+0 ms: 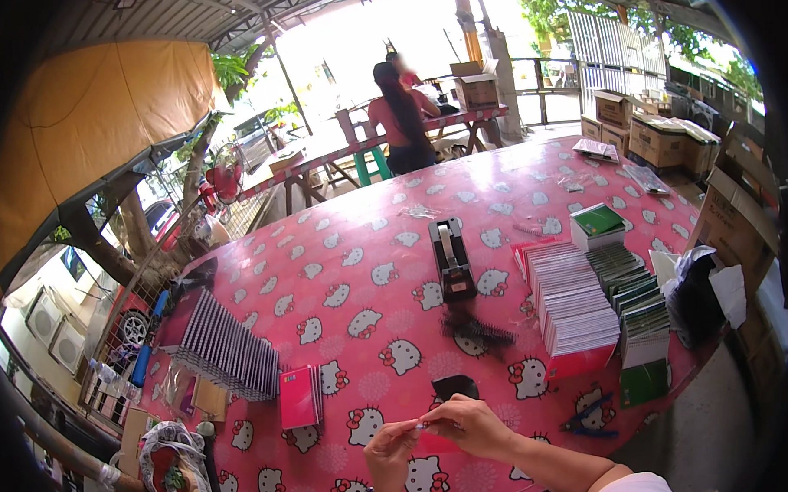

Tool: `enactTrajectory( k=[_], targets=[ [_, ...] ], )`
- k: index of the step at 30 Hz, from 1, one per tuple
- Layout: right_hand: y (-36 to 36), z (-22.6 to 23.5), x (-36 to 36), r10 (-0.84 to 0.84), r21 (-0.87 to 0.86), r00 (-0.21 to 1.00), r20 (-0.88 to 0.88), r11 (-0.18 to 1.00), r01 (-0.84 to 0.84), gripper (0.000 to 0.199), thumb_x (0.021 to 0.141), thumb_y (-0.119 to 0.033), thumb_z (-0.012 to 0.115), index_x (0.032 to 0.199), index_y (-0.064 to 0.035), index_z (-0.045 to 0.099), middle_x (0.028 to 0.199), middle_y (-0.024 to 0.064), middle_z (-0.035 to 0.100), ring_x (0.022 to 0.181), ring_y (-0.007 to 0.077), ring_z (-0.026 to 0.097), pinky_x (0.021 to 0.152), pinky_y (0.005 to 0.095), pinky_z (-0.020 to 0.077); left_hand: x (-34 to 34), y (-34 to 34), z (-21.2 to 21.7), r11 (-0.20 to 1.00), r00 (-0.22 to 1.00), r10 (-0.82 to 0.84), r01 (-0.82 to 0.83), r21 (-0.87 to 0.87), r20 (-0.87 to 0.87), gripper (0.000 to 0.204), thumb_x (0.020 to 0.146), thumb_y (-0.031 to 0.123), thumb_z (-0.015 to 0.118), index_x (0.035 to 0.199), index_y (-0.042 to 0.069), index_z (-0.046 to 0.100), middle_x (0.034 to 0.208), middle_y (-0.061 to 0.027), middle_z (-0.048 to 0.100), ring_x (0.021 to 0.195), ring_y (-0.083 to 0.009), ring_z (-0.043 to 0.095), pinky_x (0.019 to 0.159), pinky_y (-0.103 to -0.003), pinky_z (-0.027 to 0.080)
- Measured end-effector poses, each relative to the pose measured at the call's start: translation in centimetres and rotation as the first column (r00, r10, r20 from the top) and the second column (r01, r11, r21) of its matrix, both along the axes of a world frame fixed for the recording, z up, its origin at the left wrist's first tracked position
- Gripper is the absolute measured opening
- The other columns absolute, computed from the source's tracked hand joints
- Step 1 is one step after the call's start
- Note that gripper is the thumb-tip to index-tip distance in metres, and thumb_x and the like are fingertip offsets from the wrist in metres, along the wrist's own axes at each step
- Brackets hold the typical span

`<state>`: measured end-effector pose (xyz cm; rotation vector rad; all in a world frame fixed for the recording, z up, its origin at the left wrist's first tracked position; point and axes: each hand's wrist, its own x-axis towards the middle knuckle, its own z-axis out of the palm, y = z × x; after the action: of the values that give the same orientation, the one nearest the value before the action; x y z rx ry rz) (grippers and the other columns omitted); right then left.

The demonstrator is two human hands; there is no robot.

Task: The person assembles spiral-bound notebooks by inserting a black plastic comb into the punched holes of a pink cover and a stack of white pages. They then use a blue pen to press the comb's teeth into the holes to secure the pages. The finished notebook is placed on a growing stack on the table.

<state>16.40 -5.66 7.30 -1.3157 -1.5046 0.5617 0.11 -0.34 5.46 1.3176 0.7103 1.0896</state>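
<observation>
My left hand point(391, 451) and my right hand point(471, 427) meet at the near edge of the table, fingertips pinched together. Between them is a small pale bit, too small to name. A plain pink-red piece point(437, 445) shows below the fingers. Just beyond my right hand lies a black object point(455, 387), partly hidden by it. Farther off is a loose pile of black binding coils point(479, 331), with a black tape dispenser point(453, 266) behind it. To the left of my hands lie red notebooks point(300, 397).
A long row of spiral-bound notebooks point(219, 343) leans at the left. Stacks of red notebooks point(570, 305) and green notebooks point(630, 294) stand at the right, near blue-handled pliers point(589, 417). A black bag point(699, 292) sits at the right edge. Another person point(398, 116) sits at a far table.
</observation>
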Motion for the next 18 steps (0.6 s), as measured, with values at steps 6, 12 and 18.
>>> enactTrajectory(
  k=[6,12,18],
  targets=[
    [1.7,2.3,1.3,-0.089,0.122,0.993,0.082,0.989,0.079,0.026,0.085,-0.01,0.067,0.11,-0.0045,0.065,0.083,0.0089,0.064,0.078,0.0266,0.058,0.07,0.0358,0.0483,1.8,2.8,2.4,0.932,0.993,0.059,-0.018,0.362,-0.102,0.015,0.081,-0.004,0.069,0.096,0.0,0.07,0.089,-0.005,0.067,0.078,-0.0095,0.06,0.066,-0.022,0.046],
    [3.2,8.8,2.7,-0.11,0.126,0.993,0.029,0.986,0.106,0.025,0.083,-0.007,0.067,0.108,-0.0028,0.065,0.084,0.01,0.066,0.076,0.0273,0.058,0.071,0.0351,0.0479,5.0,7.0,8.4,0.837,0.998,-0.031,-0.005,0.547,0.056,0.018,0.08,-0.003,0.07,0.097,0.003,0.07,0.09,-0.0051,0.068,0.078,-0.0096,0.062,0.067,-0.023,0.047],
    [5.1,9.7,3.5,-0.233,0.314,0.967,0.098,0.93,0.192,0.02,0.076,-0.004,0.072,0.095,-0.0042,0.068,0.084,0.0062,0.066,0.081,0.0229,0.057,0.072,0.0332,0.0477,5.8,7.4,9.5,0.836,0.997,0.001,-0.044,0.546,0.078,0.018,0.08,-0.009,0.068,0.096,-0.002,0.069,0.092,-0.0089,0.066,0.083,-0.0131,0.062,0.074,-0.025,0.05]
  ],
)
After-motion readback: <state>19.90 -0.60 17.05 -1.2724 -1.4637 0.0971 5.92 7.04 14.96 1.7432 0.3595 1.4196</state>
